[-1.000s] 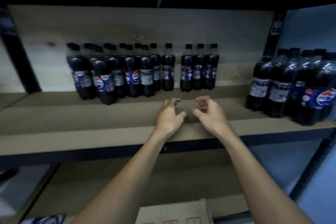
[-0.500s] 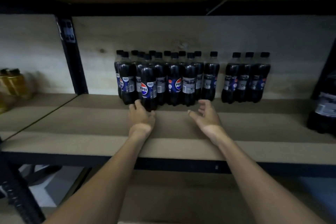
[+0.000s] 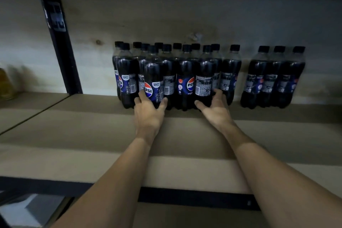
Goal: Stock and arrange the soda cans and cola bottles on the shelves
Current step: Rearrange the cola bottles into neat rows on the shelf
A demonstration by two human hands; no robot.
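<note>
Several dark cola bottles [image 3: 185, 77] with blue labels stand in a tight cluster at the back of the wooden shelf [image 3: 92, 135]. My left hand [image 3: 148, 113] reaches the foremost bottle [image 3: 153, 77], with fingers on its left side and thumb on its right, wrapped round its base. My right hand [image 3: 215, 106] is spread palm-up at the foot of the bottle [image 3: 204, 77] at the cluster's right front; its fingertips touch the bottle's right side and its thumb lies in front. Three more bottles [image 3: 272, 79] stand apart to the right.
A black upright post [image 3: 61, 46] divides the shelf bay on the left. Beyond it a yellowish bottle [image 3: 5, 83] sits at the frame edge. The wooden back panel [image 3: 185, 24] stands right behind the bottles. A lower shelf shows beneath my arms.
My view shifted left and closer to the cluster. Both hands moved forward from the bare shelf board to the front bottles, the left closing round the foremost one.
</note>
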